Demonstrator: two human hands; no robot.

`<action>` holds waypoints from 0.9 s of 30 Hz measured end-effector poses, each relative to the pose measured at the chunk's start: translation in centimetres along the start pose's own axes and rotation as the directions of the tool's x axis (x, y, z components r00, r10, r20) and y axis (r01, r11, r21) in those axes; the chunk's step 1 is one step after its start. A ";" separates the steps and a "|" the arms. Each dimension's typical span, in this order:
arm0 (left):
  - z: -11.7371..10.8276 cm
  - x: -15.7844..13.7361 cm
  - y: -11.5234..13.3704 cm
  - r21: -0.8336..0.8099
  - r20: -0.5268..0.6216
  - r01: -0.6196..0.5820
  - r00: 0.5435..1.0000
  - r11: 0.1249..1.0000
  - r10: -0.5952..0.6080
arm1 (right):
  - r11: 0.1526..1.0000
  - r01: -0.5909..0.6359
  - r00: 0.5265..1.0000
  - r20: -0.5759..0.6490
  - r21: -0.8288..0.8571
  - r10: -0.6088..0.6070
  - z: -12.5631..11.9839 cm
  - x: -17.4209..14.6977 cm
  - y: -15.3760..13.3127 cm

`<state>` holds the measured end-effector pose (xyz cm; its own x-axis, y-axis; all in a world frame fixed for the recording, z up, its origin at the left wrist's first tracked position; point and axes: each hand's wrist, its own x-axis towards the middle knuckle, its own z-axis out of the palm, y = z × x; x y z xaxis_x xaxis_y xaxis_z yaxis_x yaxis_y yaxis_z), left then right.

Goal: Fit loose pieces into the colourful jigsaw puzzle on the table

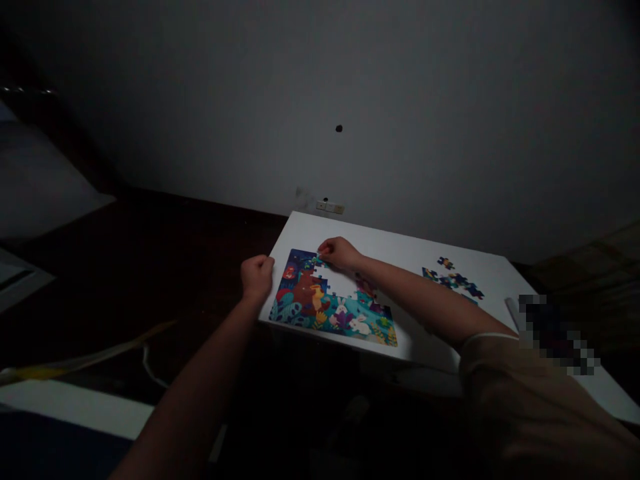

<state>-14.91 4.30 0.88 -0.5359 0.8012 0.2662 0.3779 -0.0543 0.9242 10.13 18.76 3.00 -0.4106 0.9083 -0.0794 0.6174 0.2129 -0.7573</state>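
Right hand at the top edge of a part-filled jigsaw

The jigsaw (303, 303) lies flat on the left end of a white table (385, 241), with its near side close to the table's front edge. Its left side and bottom strip are filled with a brown bear, leaves, flowers and white rabbits, while white shows through a gap in the middle and toward the top.

The two hands are well apart. The right hand (344, 253) reaches over that gap, thumb and fingers drawn close at the jigsaw's upper edge; the light is too dim to tell whether they grip a piece. The left hand (257, 279) is curled into a fist at the table's left edge, beside the jigsaw.

To the right, beyond the right forearm, loose pieces (456, 281) lie in a cluster on the table. Farther right, a pixelated patch hides something near a brown sleeve (520, 393). A wall socket (330, 207) sits low on the grey wall (240, 120) behind.
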 end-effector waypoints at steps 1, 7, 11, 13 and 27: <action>0.0 0.0 -0.1 -0.007 0.005 -0.006 1.000 1.000 0.006 | 1.000 0.003 1.000 0.004 -0.022 -0.003 -0.1 0.3 0.0; 0.1 -0.3 -0.1 -0.025 0.030 0.007 1.000 1.000 -0.007 | 0.997 0.028 0.999 0.019 -0.077 -0.026 -0.4 0.8 0.2; 0.0 -0.4 0.2 -0.046 0.033 0.006 0.999 0.999 -0.004 | 0.990 0.046 0.998 0.047 -0.132 -0.040 -0.5 1.0 -0.2; 0.0 -0.4 0.3 -0.051 0.037 0.008 0.999 0.999 -0.007 | 0.979 0.073 0.996 0.060 -0.189 -0.062 -0.7 1.1 -0.6; 0.2 -0.3 0.5 -0.043 0.061 0.019 0.998 0.999 -0.017 | 0.970 0.053 0.996 0.088 -0.239 -0.033 -0.8 0.1 -2.1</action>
<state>-14.42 4.21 1.21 -0.4952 0.8367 0.2338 0.3349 -0.0645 0.9400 9.29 18.67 5.09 -0.4885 0.8654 -0.1115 0.7370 0.3408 -0.5836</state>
